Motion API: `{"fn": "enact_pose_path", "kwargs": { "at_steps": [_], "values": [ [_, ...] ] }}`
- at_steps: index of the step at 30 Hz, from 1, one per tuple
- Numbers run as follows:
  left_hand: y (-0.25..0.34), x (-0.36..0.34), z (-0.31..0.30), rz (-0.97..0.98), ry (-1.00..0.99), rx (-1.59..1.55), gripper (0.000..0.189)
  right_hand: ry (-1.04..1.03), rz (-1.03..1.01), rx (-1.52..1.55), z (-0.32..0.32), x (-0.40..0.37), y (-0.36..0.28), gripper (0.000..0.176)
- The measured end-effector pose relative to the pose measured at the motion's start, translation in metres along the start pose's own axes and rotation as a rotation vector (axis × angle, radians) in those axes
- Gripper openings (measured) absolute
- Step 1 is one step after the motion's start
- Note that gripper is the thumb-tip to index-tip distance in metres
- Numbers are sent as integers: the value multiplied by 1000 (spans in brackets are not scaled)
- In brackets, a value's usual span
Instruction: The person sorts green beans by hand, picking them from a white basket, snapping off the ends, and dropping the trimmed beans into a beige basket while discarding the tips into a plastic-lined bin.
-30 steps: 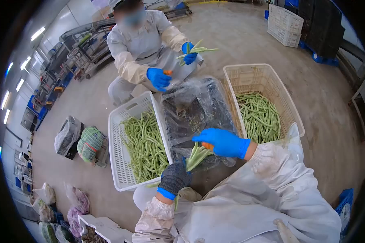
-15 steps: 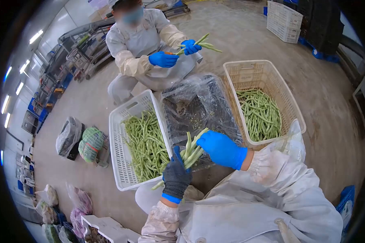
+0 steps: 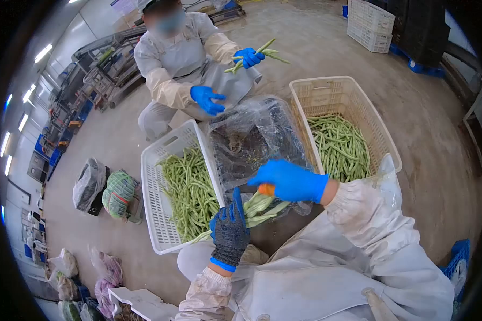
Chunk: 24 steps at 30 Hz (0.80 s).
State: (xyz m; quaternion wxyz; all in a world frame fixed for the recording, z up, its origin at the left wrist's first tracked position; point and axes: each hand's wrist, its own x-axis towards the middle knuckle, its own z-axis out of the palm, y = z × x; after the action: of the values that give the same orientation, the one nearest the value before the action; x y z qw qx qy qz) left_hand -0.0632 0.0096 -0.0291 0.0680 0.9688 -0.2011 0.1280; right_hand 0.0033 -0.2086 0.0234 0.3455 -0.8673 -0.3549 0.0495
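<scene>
In a grey glove over a blue one, my left hand (image 3: 230, 233) is closed around a bunch of long green beans (image 3: 263, 210), its index finger pointing up. The bean stalks stick out on both sides of the fist. My right hand (image 3: 293, 181), gloved in blue, is just above the bunch, gripping a small orange handle (image 3: 266, 189); the rest of that tool is hidden. Left of my hands, a white crate (image 3: 154, 206) holds many beans. A black tray lined with clear plastic (image 3: 257, 144) lies beyond my hands, with green scraps on it.
A beige crate (image 3: 381, 125) with more beans stands on the right. Opposite me, a co-worker (image 3: 179, 59) holds beans in one blue-gloved hand (image 3: 248, 57); the other glove (image 3: 208, 99) is apart. Bagged produce (image 3: 108, 267) and a green net sack (image 3: 120, 195) lie at left.
My right hand has come off the bean tips, and the orange handle now shows in it. The bunch has tipped rightward. The co-worker's one hand has dropped away from their beans.
</scene>
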Motion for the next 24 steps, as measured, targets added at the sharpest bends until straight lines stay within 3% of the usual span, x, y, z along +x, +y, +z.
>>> {"fn": "enact_pose_path", "kwargs": {
  "at_steps": [3,7,10,12,16,20,21,23,24],
  "values": [
    [-1,0,-1,34,-4,45,91,-106,-151,2,25,5,12,35],
    [-1,-1,-7,75,-6,32,87,-163,-129,-5,29,8,12,38],
    [-2,-1,-6,95,2,36,86,-127,-139,11,33,8,11,33],
    [-3,-1,-4,99,15,41,85,40,-249,-80,31,5,1,23],
    [-4,0,-2,60,-43,-48,86,47,-254,-285,39,9,0,20],
    [1,1,-9,-1,-111,-159,84,401,225,-151,29,16,43,13],
    [-2,0,-7,-4,-113,-153,84,535,198,-132,21,12,61,18],
    [-12,-4,9,-165,128,-463,74,728,178,-204,2,2,83,27],
    [-24,-2,25,-152,288,-570,65,791,188,-296,-6,-4,83,31]
  ]
}}
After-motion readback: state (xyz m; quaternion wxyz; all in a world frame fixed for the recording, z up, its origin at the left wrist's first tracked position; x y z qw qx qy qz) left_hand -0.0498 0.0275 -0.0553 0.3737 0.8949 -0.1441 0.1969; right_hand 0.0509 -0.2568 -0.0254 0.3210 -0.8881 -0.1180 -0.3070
